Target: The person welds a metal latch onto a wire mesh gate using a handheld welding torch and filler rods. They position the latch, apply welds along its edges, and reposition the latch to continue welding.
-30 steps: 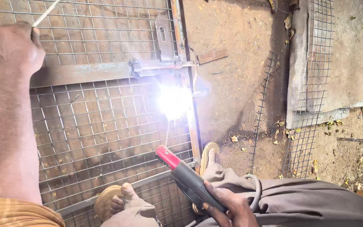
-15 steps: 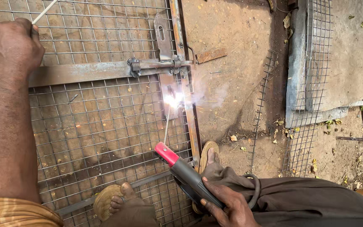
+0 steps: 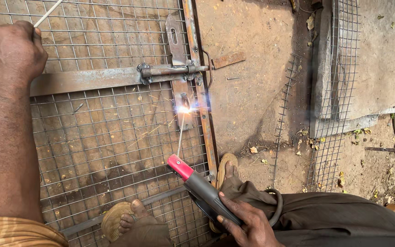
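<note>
The right hand, partly cut off at the near edge, gripped the holder; its rod sparked on the frame. The far-left left hand was clenched around a thin rod, its fingers hidden.

Welding on a wire-mesh gate frame lying on the ground

The right hand gripped a grey electrode holder with a red tip, and its thin rod met the rusty frame bar at a bright spark, just below a sliding bolt latch. The left hand rested on the wire mesh, closed around a spare white rod.
</note>
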